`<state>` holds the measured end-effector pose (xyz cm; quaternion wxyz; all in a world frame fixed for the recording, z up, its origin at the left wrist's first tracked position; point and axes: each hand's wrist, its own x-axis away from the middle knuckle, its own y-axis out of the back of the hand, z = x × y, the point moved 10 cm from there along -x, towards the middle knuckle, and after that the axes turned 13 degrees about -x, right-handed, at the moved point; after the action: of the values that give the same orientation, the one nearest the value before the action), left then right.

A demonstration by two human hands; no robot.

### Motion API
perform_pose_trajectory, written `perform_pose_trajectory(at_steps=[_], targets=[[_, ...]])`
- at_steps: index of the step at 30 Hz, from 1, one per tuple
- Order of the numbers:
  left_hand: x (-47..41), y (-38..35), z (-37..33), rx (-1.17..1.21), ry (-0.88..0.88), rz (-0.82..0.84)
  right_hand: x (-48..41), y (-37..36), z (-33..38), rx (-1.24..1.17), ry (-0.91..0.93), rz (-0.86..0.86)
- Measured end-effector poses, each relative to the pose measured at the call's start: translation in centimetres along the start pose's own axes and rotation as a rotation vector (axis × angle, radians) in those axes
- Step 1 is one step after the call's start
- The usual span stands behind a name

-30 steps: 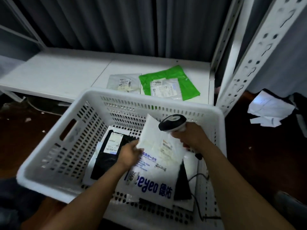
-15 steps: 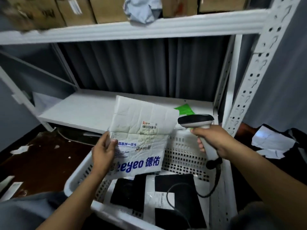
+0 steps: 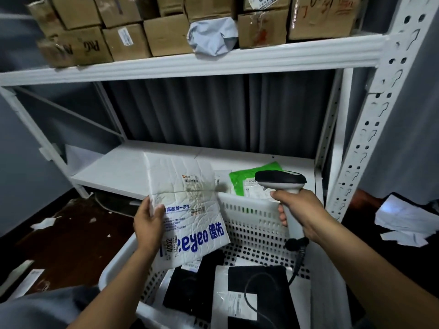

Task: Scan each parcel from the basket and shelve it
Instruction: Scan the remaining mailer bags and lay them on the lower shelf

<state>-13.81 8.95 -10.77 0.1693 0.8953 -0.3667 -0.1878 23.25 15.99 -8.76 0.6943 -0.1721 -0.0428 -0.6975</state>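
My left hand [image 3: 149, 227] grips the left edge of a white parcel bag with blue print [image 3: 187, 207], held upright above the white perforated basket [image 3: 251, 217]. Its shipping label faces me near the top. My right hand [image 3: 301, 213] holds a barcode scanner [image 3: 281, 184] by its handle, with the black head level with the label and pointing left at it. The scanner's cable hangs into the basket. Black parcels [image 3: 256, 281] with white labels lie on the basket floor.
The low white shelf [image 3: 118, 172] behind the basket carries a green bag [image 3: 256, 173] and a clear bag. The shelf above [image 3: 213, 60] holds cardboard boxes [image 3: 166, 34] and a grey bag [image 3: 213, 36]. A perforated white upright [image 3: 370, 129] stands on the right. Paper scraps [image 3: 403, 219] litter the dark floor.
The white bag has come up out of the basket in my left hand and now stands upright. The scanner rose with it and points at the label. My view tilted upward.
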Motion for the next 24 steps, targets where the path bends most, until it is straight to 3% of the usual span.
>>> perform_pose_trajectory(at_steps=[14,24], targets=[[-0.2,-0.5,-1.1,0.029,-0.052,0.087,0.1,-0.9,0.5,0.065,-0.008,0.053],[-2.1,-4.6,-1.6,0.135,0.041,0.055,-3.5,1.7,1.4,0.016,0.016,-0.027]])
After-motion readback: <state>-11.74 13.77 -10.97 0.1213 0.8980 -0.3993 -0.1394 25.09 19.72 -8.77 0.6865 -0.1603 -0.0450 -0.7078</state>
